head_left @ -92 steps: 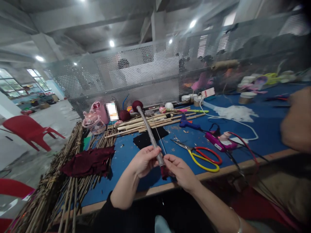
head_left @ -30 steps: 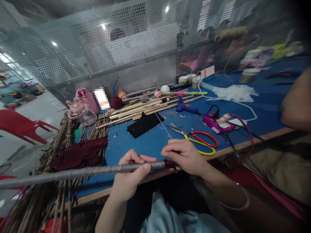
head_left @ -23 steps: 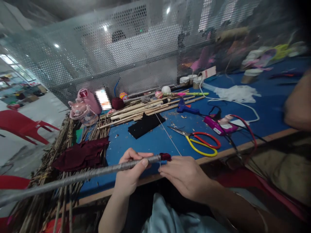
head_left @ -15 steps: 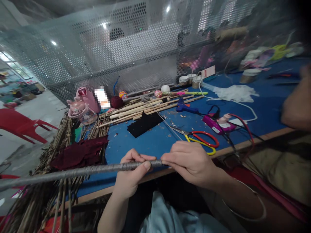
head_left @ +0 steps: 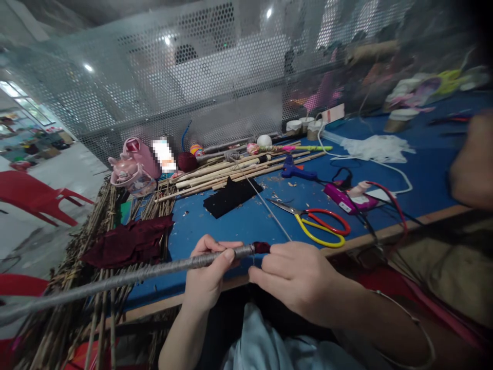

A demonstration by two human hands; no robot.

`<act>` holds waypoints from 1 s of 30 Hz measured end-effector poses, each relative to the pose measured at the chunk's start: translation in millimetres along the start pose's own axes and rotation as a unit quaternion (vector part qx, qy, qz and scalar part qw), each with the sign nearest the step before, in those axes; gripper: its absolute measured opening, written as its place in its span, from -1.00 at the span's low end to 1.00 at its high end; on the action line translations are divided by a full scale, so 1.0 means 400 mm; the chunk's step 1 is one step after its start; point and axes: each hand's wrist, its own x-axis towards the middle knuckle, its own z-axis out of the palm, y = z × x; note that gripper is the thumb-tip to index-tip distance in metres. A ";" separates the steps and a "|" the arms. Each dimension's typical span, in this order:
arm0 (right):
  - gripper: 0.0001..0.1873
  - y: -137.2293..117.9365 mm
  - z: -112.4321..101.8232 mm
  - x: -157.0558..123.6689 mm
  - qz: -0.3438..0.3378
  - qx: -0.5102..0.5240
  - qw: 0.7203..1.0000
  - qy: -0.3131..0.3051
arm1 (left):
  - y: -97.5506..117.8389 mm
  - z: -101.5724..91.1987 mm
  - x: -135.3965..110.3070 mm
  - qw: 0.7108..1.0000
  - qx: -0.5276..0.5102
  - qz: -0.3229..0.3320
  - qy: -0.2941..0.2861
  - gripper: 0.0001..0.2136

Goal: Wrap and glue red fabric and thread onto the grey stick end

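My left hand [head_left: 210, 264] is closed around a long stick wrapped in grey yarn [head_left: 154, 271], which slants out to the left edge. A dark red cloth end [head_left: 262, 247] sticks out past the wrapping. Just right of that end, my right hand [head_left: 295, 275] is closed with its fingertips pinching the grey yarn [head_left: 269, 209]. One stretch of this yarn runs from a small bundle [head_left: 231, 155] on the table to the right hand; a short strand shows between the stick and my fingers. Part of the cloth end lies behind my right fingers.
Scissors [head_left: 311, 221], a black cloth piece [head_left: 232, 197], a blue glue gun [head_left: 296, 169] and a purple power strip [head_left: 348, 198] lie on the blue table [head_left: 192, 226]. Bare sticks [head_left: 215, 177] lie behind. Dark red cloth [head_left: 129, 241] rests on twigs at left. Another person's arm [head_left: 473, 159] is at right.
My right hand has moved off the stick's end, slightly right and down, and the dark red cloth end now shows. The stick's left part has dipped a little.
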 end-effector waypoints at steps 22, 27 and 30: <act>-0.84 0.116 0.021 0.019 0.105 0.330 0.938 0.021 | 0.004 -0.011 -0.021 0.997 0.029 0.028 -0.060 -0.78; -0.85 0.119 0.030 0.024 0.096 0.362 0.927 0.014 | 0.009 -0.014 -0.019 0.995 0.014 0.019 -0.095 -0.78; -0.83 0.123 0.051 0.025 0.134 0.399 0.907 0.018 | 0.017 -0.014 -0.020 0.995 -0.009 0.009 -0.097 -0.77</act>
